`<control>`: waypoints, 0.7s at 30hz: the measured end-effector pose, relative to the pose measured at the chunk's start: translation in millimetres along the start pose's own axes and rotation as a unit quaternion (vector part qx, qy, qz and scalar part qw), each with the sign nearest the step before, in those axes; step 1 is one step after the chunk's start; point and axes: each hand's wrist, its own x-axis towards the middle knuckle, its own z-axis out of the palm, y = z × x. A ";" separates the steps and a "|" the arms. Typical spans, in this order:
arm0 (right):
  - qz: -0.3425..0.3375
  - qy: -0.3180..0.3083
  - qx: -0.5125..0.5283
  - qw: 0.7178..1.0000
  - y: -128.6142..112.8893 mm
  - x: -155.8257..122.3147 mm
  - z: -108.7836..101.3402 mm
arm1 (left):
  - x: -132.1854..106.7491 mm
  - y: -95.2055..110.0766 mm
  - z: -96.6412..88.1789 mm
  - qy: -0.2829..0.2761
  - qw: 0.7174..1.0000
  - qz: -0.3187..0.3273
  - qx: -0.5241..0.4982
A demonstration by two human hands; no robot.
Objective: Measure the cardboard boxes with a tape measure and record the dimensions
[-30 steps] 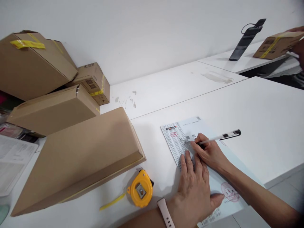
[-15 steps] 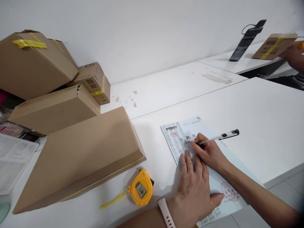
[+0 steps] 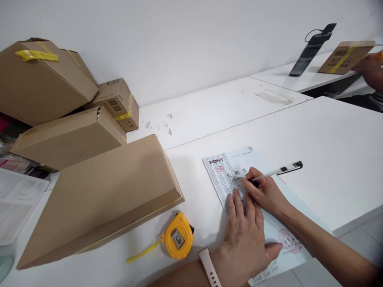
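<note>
A printed report sheet (image 3: 239, 157) with a red stamp lies at the table's near edge. Flat across its lower part rests my left hand (image 3: 245, 235), fingers slightly spread, a pale pink band on the wrist. My right hand (image 3: 265, 193) grips a clear pen with a black cap (image 3: 283, 169), its tip end close to the printed lines; my fingers hide where it meets the paper. Left of my hands, a yellow tape measure (image 3: 178, 236) sits with a short length of tape pulled out, beside a large flat cardboard box (image 3: 113, 187).
More cardboard boxes (image 3: 68, 135) are stacked at the left against the wall. Printed papers (image 3: 20, 203) lie at the far left. At the back right stand a dark water bottle (image 3: 308, 54) and a taped box (image 3: 344, 57), with another person's hand (image 3: 371, 67) beside it.
The pen's upper end has shifted very slightly up and to the right. Both my hands and the sheet stay nearly in place.
</note>
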 end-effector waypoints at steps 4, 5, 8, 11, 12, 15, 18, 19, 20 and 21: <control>0.004 0.007 -0.009 1.000 -0.5 0.1 -0.3 | 0.2 -0.7 -0.5 0.000 1.000 -0.001 -0.003; 0.003 0.008 -0.010 1.000 -0.8 0.2 -0.3 | 0.3 -1.0 -0.7 0.001 1.000 0.000 -0.003; 0.001 0.009 -0.009 1.000 -1.5 0.5 -0.1 | 0.6 -1.3 -0.9 0.001 1.000 0.000 -0.007; -0.001 0.001 -0.003 1.000 -0.2 0.4 0.1 | 0.7 -0.7 0.0 0.001 1.000 -0.004 -0.019; -0.001 -0.001 -0.001 1.000 0.6 0.4 0.1 | 0.7 -0.5 0.3 0.002 1.000 -0.005 -0.021; 0.001 0.002 -0.003 1.000 3.4 0.5 0.5 | 0.7 -0.5 0.3 0.006 1.000 -0.002 -0.021; 0.002 0.003 -0.016 1.000 4.9 0.7 0.4 | 0.8 -0.8 0.1 0.008 1.000 -0.002 -0.017; 0.002 0.003 -0.020 1.000 5.1 0.6 0.2 | 0.9 -0.7 0.3 0.007 1.000 -0.003 -0.017; 0.003 0.004 -0.022 1.000 5.0 0.5 0.1 | 1.1 -0.5 0.7 0.007 1.000 -0.004 -0.018; 0.003 0.006 -0.022 1.000 4.9 0.3 -0.1 | 1.2 -0.2 1.2 0.007 1.000 -0.005 -0.019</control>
